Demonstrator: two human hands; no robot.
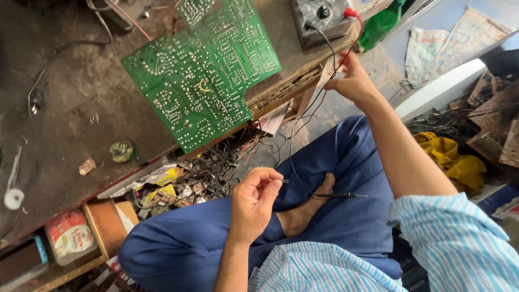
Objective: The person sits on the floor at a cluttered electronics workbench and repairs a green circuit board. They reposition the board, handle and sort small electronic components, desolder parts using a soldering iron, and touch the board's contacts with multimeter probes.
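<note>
Two bare hands work over a lap in blue trousers, beside a dark, worn wooden workbench (75,108). Near the bench's left edge lies a small white roll of tape (13,198), and further along sits a round greenish lump (122,151). A large green printed circuit board (203,70), solder side up, lies across the bench's front edge and overhangs it. Below that edge, an open drawer holds a tangle of wires and scraps (200,176). The left hand (253,203) hovers above the knee, thumb and forefinger pinched together on the bare end of a thin black wire (294,162). A slim black test probe (338,195) lies across the lap, just beside a bare foot. At the bench's right corner stands a grey meter box (321,19) with red and black leads plugged in. The right hand (352,81) reaches up just below that corner, fingers closed around the leads.
</note>
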